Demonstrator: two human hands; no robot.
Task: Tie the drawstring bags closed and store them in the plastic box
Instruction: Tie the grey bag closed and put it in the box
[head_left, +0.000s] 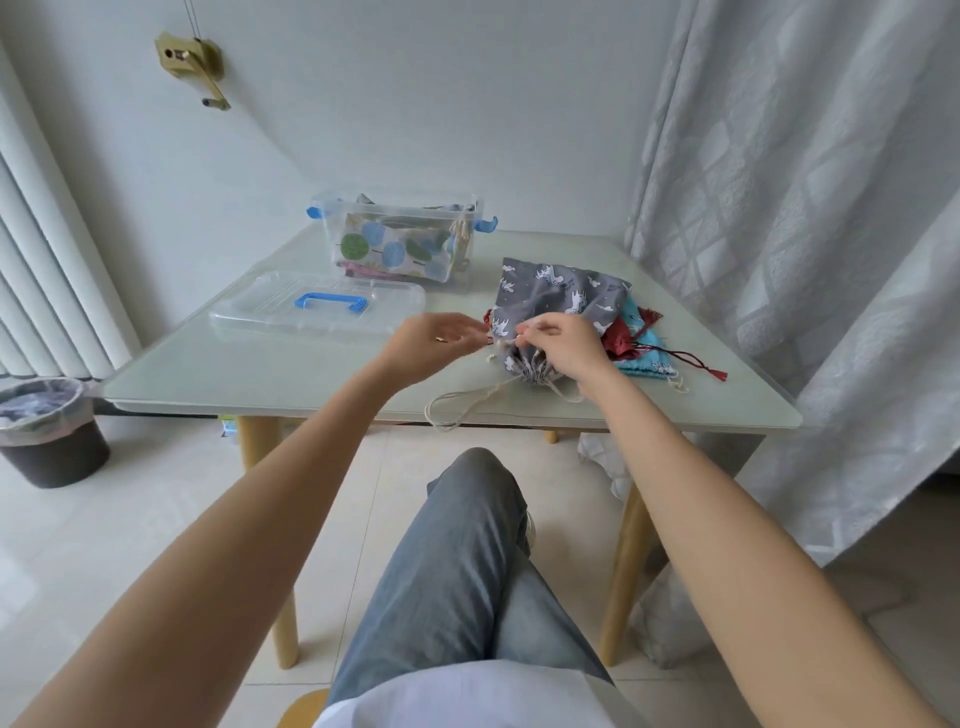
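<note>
A grey drawstring bag (558, 296) with white animal prints lies on the right of the table, its gathered mouth facing me. My left hand (428, 345) and my right hand (563, 345) each pinch its cream drawstring (462, 410) at the bag's mouth; the loose cord loops toward the table's front edge. Under the grey bag lie a dark red bag (621, 340) and a turquoise bag (649, 358). The clear plastic box (400, 234) with blue latches stands open at the back and holds a bag with green and blue circles.
The box's clear lid (317, 309) with a blue handle lies flat on the table (260, 374), left of my hands. A curtain (805, 208) hangs close on the right. A lined waste bin (49, 431) stands on the floor at the left. My crossed legs are under the front edge.
</note>
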